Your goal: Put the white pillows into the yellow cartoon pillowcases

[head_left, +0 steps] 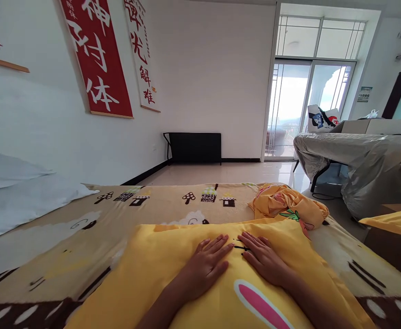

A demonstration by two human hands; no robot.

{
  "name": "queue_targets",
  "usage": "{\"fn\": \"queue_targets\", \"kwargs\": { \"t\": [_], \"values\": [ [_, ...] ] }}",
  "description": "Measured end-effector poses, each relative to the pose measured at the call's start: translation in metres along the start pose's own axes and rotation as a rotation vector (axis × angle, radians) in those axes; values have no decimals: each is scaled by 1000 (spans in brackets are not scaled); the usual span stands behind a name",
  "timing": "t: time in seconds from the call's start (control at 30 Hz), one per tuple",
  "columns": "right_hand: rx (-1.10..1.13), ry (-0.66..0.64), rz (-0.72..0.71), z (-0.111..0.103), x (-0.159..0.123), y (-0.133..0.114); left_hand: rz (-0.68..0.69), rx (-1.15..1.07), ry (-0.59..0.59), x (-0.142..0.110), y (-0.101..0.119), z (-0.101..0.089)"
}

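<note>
We're in what looks like a bedroom, folks: patterned blanket (166,201) spread wide, white pillows (18,196), red wall scroll (99,59), sliding glass doors (291,100)!

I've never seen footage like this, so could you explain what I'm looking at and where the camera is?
There's no machine here, just a person's two bare hands. The one picture comes from a camera worn on the head, looking forward and down, so you see roughly what they see. The left hand and right hand rest palm down on a yellow pillow; neither seems to grip anything. The pillow lies on a patterned blanket, with a bunched orange cloth by its far right corner and white bedding at the left.
</note>
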State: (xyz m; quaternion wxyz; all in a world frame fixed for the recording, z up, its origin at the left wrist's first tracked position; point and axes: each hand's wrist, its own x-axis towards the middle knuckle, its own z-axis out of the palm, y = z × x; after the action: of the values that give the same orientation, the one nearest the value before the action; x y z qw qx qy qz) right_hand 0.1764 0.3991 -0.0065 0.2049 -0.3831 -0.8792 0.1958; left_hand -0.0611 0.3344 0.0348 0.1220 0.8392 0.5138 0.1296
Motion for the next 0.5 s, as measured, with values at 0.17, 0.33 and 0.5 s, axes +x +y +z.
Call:
{"fn": "queue_targets", "kwargs": {
  "t": [0.17, 0.33, 0.5],
  "values": [
    [-31, 45, 31, 7, 0, 7, 20, 4, 40, 2, 2, 8],
    [-109, 157, 5, 4, -29, 11, 31, 108, 135, -26, 5, 15],
    [-351, 274, 96, 3, -134, 37, -46, 223, 355, -143, -49, 28]
  ]
}}
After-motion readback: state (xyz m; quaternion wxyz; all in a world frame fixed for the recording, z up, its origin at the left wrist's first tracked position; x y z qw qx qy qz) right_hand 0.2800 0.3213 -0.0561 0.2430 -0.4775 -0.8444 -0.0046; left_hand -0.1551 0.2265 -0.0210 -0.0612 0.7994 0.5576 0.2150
